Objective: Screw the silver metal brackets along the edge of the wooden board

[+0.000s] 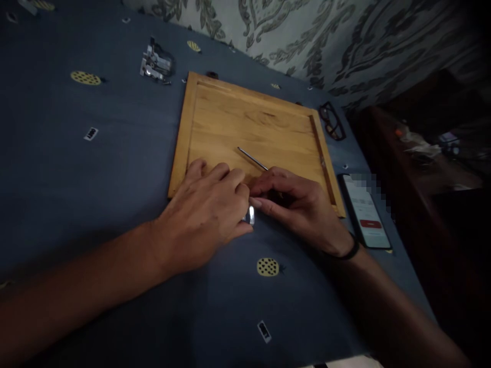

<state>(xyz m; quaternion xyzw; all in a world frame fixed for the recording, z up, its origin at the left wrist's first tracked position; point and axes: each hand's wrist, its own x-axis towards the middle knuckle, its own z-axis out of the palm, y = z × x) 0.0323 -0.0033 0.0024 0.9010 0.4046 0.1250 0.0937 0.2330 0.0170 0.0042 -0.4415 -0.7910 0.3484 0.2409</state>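
With fingers (241,193) bent and close together on the left hand (199,220), holds a small shiny metal piece (251,215) at the near edge of a rectangular yellow-brown wooden panel with a raised rim (261,112). With the right hand (303,204), pinches at that piece — cannot tell exactly what — and keeps a thin silvery metal rod (253,159) in the grip. Seems only partway: shows no finished fixing, and loose silvery metal fittings (155,64) untouched on dark blue patterned cloth (126,174).
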